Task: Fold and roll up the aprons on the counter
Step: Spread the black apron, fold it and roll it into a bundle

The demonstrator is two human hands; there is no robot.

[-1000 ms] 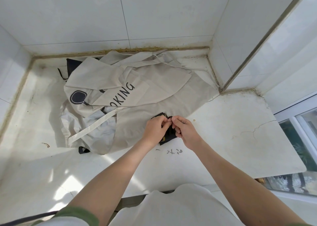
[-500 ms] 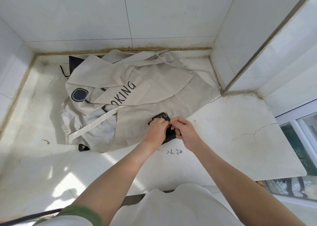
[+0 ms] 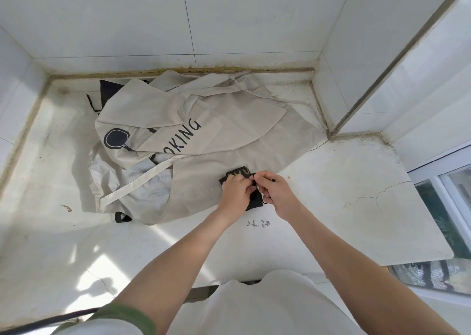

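1. Here, the left hand (image 3: 235, 194) curls its fingers over a small black apron bundle (image 3: 239, 173) on the white counter (image 3: 356, 194).
2. The right hand (image 3: 276, 194) pinches the same bundle with fingertips and thumb, touching the left fingers.
3. Beyond, a beige apron (image 3: 204, 136) lies crumpled, with the bundle at its near edge.
4. Farthest, the tiled wall (image 3: 229, 16).

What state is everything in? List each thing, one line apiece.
black apron: folded into a small bundle at the beige apron's near edge, held by both hands.
left hand: grips the black apron.
right hand: pinches the black apron near its top.
beige apron: unfolded, crumpled in a heap, strap trailing loose.
dark cloth: mostly buried under the beige apron, corners showing.
counter: cracked and stained.
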